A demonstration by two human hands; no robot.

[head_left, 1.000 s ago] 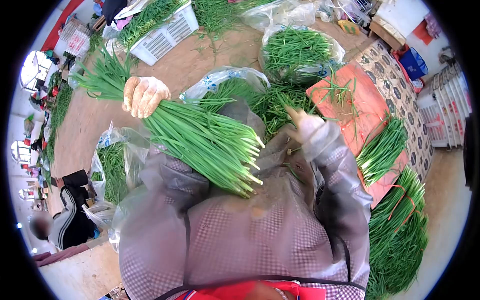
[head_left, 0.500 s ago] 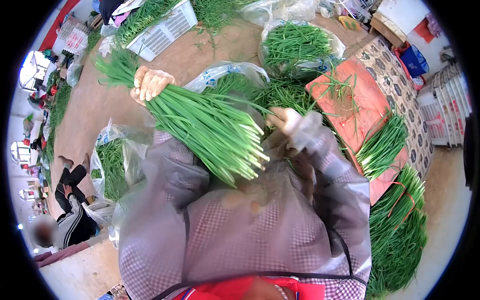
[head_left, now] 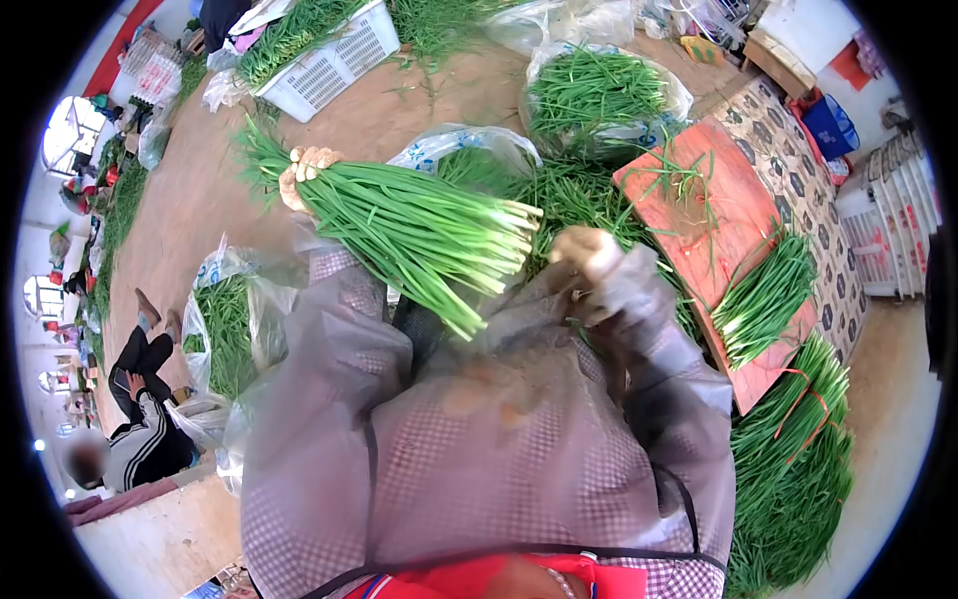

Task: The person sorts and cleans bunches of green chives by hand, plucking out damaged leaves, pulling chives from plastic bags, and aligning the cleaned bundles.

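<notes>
My left hand (head_left: 307,176), in a pale glove, is wrapped round the leafy end of a bunch of green chives (head_left: 429,225). The bunch slants across in front of my chest, its pale stem ends fanned toward the right. Beside those ends is my right hand (head_left: 589,250), smeared by motion, its fingers not clear. It is apart from the bunch. Loose chives (head_left: 574,195) are heaped just beyond it. To the right, a smaller bunch of chives (head_left: 766,295) rests on a red board (head_left: 733,195), with a few stray leaves farther up the board.
Tied chives (head_left: 793,479) are piled at the lower right. Plastic bags of greens stand ahead (head_left: 599,90) and at left (head_left: 225,334). A white crate (head_left: 334,65) holds more greens. Another person (head_left: 150,419) sits at far left. Stacked white crates (head_left: 888,220) stand at right.
The bunch has shifted slightly right and up, with its stem ends spread wider. My right hand has moved down and nearer my body, and the long leaf at its fingers no longer shows.
</notes>
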